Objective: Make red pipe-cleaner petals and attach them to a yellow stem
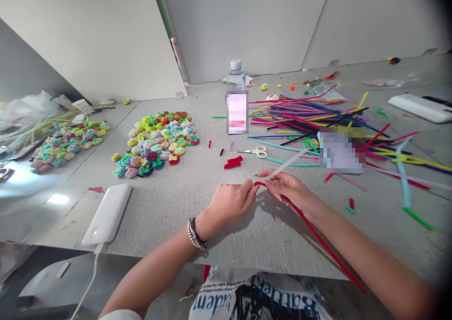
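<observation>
A long red pipe cleaner (325,244) runs between my two hands and trails down to the right past the table's front edge. My left hand (235,198) is closed, its fingertips pinching the short end of it. My right hand (291,190) pinches the same pipe cleaner a little further along. A pale, flat strip (287,164) also sticks out from between my right fingers, slanting up to the right. Just beyond my left hand lie short bent red pipe cleaner pieces (233,162). Behind them are small scissors (259,152) with cream handles.
Pipe cleaners of many colours (282,117) lie heaped at the right. Finished fuzzy flowers (158,143) cover the left middle, with another pile (67,145) further left. A phone (237,112) leans before a bottle (236,77). A white power bank (108,214) lies near the front edge.
</observation>
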Demonstrator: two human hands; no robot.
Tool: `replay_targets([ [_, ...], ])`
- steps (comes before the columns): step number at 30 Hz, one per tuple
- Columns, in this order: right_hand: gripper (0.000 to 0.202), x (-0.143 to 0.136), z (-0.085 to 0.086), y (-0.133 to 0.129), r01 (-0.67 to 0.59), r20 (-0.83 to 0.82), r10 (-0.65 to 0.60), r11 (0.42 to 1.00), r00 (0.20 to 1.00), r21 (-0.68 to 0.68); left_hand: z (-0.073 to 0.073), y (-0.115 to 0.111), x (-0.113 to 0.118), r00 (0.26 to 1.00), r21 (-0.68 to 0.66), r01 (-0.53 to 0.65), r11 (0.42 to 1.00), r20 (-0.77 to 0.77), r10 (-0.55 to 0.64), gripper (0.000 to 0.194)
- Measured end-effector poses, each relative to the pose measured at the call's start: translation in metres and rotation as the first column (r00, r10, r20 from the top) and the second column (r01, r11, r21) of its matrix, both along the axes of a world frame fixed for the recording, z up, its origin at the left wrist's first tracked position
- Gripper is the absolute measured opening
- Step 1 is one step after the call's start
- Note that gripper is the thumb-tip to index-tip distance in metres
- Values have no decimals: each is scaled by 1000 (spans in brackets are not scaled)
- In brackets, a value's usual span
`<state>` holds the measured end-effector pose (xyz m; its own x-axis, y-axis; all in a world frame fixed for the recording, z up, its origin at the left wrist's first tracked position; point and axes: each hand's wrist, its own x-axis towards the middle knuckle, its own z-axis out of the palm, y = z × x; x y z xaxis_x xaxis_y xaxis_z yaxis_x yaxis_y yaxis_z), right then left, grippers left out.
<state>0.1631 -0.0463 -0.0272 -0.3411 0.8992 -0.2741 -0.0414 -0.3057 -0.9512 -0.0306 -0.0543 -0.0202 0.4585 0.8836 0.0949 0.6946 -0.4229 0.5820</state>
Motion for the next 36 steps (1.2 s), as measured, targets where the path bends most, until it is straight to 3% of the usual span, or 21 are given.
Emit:
replay_targets([
  [5, 47, -2, 0, -1, -43, 0, 43, 999, 999, 28, 4, -4, 3, 985, -174, 35, 984, 173, -4, 35],
  [9, 49, -4, -2, -2, -64, -9, 65, 997, 998, 42, 3, -5, 7, 897, -397, 84, 914, 429, 104, 43],
  [13, 48, -4, -4, -2, -53, 13, 52, 997, 999, 62, -1, -4, 10, 746, -639, 262, 723, 610, 269, 42],
  [17, 42, -4, -5, -2, -42, 35, 39, 995, 999, 88, -3, 1, 8, 608, -713, 529, 460, 697, 381, 37],
  [19, 42, -5, -4, -2, -20, 25, 18, 996, 1000, 92, -2, 4, 6, 571, -714, 621, 324, 695, 436, 36],
  [21, 39, -7, -4, -3, 7, 17, -9, 993, 1000, 116, -2, 7, 3, 547, -698, 680, 224, 687, 478, 37],
  [25, 30, -11, -2, -6, 9, 27, -15, 977, 1000, 212, -1, 11, -1, 542, -667, 739, 99, 675, 501, 39],
  [29, 21, -14, 1, -9, -46, 30, 39, 958, 999, 281, -4, 11, -2, 590, -681, 730, 56, 669, 452, 36],
  [36, 17, -10, -4, -7, -29, 99, -4, 944, 995, 327, -10, 9, -1, 623, -717, 686, 128, 668, 406, 32],
])
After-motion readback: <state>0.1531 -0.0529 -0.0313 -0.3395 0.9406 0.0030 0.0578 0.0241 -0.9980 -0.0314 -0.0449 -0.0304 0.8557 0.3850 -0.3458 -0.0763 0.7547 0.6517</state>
